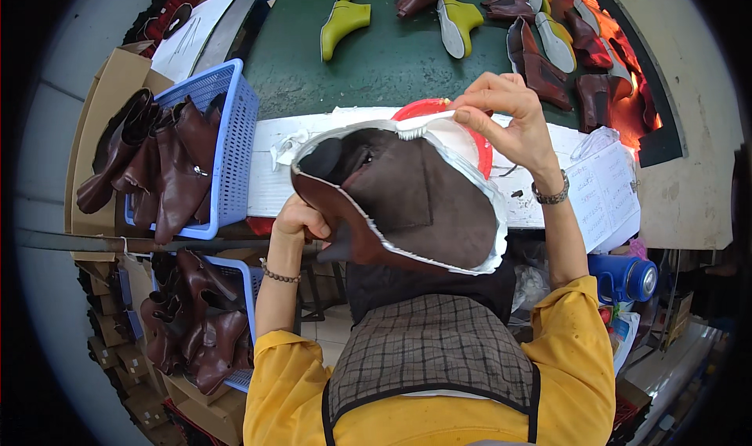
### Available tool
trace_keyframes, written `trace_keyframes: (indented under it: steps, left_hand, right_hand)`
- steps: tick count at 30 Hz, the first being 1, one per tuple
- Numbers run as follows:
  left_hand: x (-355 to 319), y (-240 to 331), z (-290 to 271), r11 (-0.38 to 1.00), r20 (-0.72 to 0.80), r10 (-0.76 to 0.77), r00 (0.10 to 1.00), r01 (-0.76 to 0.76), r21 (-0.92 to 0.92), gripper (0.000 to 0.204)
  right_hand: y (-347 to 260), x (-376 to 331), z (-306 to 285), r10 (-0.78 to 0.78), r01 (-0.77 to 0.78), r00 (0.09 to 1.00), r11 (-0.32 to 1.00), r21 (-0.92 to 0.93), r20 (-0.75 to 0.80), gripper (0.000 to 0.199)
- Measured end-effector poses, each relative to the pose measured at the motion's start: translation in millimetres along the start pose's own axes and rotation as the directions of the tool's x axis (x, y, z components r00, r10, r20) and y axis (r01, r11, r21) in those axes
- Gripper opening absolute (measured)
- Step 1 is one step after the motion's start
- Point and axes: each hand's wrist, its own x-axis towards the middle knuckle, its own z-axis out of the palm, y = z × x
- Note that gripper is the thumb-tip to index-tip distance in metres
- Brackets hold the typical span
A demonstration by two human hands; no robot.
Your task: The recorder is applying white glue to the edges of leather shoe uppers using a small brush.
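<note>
A brown leather boot upper spreads open in front of my chest, its dark lining facing up and a whitish coating along its edge. My left hand is closed on its left side, fingers curled under the leather. Between the thumb and fingers of my right hand is a white toothbrush-like brush. The bristles touch the upper's far edge. Just beyond, partly hidden by the upper and my hand, sits a red-rimmed bowl with white inside.
A blue basket of brown boot uppers stands at left, with another blue basket below it. Yellow-green boot forms and brown boots stand on the green conveyor belt. At right are written papers and a blue flask.
</note>
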Motion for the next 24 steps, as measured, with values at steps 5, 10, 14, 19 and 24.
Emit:
trace_keyframes:
  steps: [5,10,14,19,24]
  left_hand:
    - [5.3,9.8,21.4,0.985,0.073,-0.161,0.984,0.156,0.067,0.058]
    - [20.9,-4.8,30.3,0.971,0.033,-0.236,0.971,0.237,-0.032,0.098]
    - [23.4,-16.5,7.7,0.986,0.114,-0.151,0.982,0.158,-0.054,0.086]
    - [18.2,-15.7,21.3,0.985,-0.104,0.134,0.985,-0.144,-0.093,0.054]
    - [14.7,-21.4,-9.3,0.995,0.000,0.048,0.999,-0.048,-0.082,0.051]
  right_hand:
    - [-2.2,19.6,-4.0,-0.061,0.067,0.994,0.995,-0.069,0.086,0.012]
    - [-2.3,47.5,9.4,-0.263,0.268,0.957,0.963,-0.029,0.120,0.015]
    - [6.6,44.6,9.9,-0.227,0.228,0.967,0.974,0.004,0.119,0.016]
    - [30.7,9.9,6.3,-0.034,0.034,0.999,0.993,0.115,-0.002,0.017]
    - [39.6,-9.9,17.3,0.024,-0.010,0.995,0.991,0.135,-0.098,0.018]
